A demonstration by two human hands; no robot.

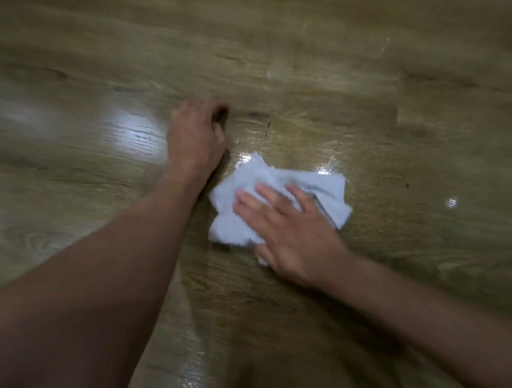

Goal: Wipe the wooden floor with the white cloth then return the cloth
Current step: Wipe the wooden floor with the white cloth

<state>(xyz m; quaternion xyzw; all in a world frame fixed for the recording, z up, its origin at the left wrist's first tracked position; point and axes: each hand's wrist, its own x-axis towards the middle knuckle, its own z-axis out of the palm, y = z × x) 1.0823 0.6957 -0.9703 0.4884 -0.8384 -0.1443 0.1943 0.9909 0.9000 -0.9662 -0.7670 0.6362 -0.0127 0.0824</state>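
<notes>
The white cloth [249,182] lies crumpled on the wooden floor [311,79] near the middle of the view. My right hand [288,229] presses flat on the cloth with its fingers spread and straight. My left hand [194,136] rests on the floor just left of the cloth, its fingers curled under, holding nothing. The frame is blurred by motion.
The planks around the cloth shine with wet streaks [325,167] and light reflections [135,131]. Only bare floor shows on all sides.
</notes>
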